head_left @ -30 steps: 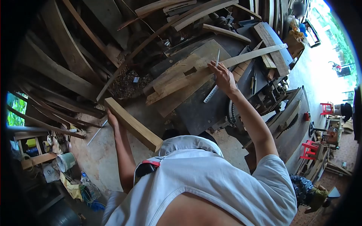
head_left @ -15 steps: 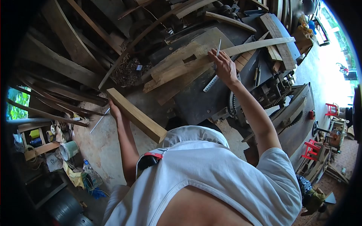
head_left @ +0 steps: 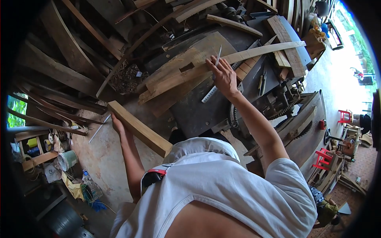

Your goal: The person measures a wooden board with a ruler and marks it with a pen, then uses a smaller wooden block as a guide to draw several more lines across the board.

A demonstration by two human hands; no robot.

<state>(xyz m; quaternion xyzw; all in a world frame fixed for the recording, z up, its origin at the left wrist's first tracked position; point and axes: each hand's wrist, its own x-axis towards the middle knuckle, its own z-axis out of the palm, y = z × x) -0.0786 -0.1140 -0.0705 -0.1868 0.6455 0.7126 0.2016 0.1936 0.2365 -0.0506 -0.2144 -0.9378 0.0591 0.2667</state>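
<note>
On the left, my left hand point(head_left: 118, 123) is closed around the side of a thick squared wooden beam point(head_left: 139, 129), which slants toward my chest. My right hand point(head_left: 225, 79) pinches a thin light-coloured pencil-like stick point(head_left: 219, 54) pointing up and rests by a long curved board point(head_left: 264, 49). Under that lies a wider board point(head_left: 214, 41) on the dark machine table point(head_left: 194, 113). A rectangular notch shows left of my right hand. Just below that hand is a metal ruler point(head_left: 209, 94), partly covered.
Curved planks point(head_left: 71, 71) stack at the left. A bucket point(head_left: 68, 160) and bottle stand lower left. A toothed saw blade point(head_left: 303, 131) and machinery are on the right, with red stools point(head_left: 323, 158) beyond. Part of another person point(head_left: 326, 210) shows lower right.
The view has shifted slightly, so the table, boards and right hand appear further left and lower. Both hands keep their holds.
</note>
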